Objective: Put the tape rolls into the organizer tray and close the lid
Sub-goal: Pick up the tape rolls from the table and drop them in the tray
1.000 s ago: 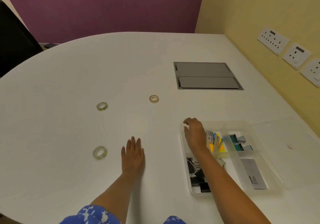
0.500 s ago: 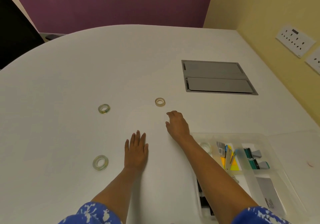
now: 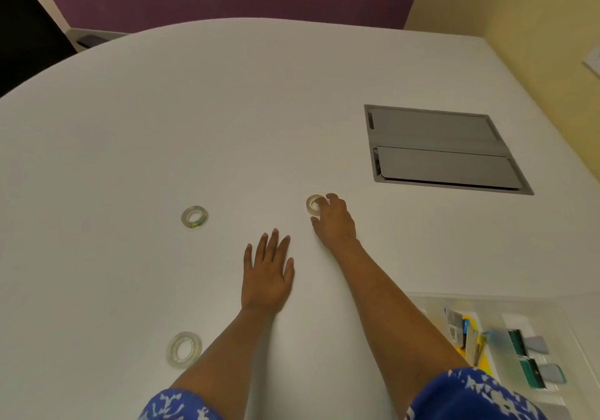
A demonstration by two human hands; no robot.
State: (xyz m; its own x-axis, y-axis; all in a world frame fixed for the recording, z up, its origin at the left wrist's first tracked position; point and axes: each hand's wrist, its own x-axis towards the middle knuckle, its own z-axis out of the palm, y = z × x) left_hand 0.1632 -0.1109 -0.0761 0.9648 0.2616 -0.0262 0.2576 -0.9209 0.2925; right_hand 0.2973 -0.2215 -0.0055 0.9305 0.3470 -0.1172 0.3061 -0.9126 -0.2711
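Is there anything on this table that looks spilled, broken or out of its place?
Nothing looks spilled or damaged. Three tape rolls lie flat on the table, outside the organizer tray: one at the right hand fingertips, one further left, one near the left forearm. The left hand rests flat.

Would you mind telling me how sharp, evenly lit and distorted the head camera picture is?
Head view: soft and slightly blurred overall, worst at the organizer tray in the lower right corner; wide-angle bowing bends the table edge; lighting is dim, warm and even, with only faint shadows beside the left hand and the right hand; no glare.
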